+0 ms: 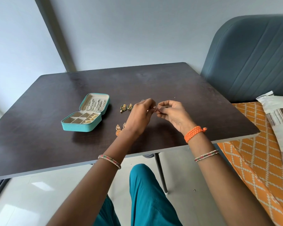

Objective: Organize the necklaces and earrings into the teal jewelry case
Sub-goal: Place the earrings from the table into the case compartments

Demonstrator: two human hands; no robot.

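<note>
Head view: on the dark bench (55, 144) the teal jewelry case (85, 114) lies open, and it serves as the landmark here. Its upright lid holds silver necklaces (95, 105); the compartments of its base hold small gold earrings (90, 118) along the right side. Just right of the case lie two green-and-gold earrings (127, 107), and nearer the person, right of the case's front corner, a pair of gold drop earrings (119, 128), partly hidden by the left wrist. Farther right of the case, above the bench, the left hand (141, 114) and the right hand (171, 114) meet fingertip to fingertip, each grip pinching a tiny piece of jewelry (154, 108), too small to identify.
</note>
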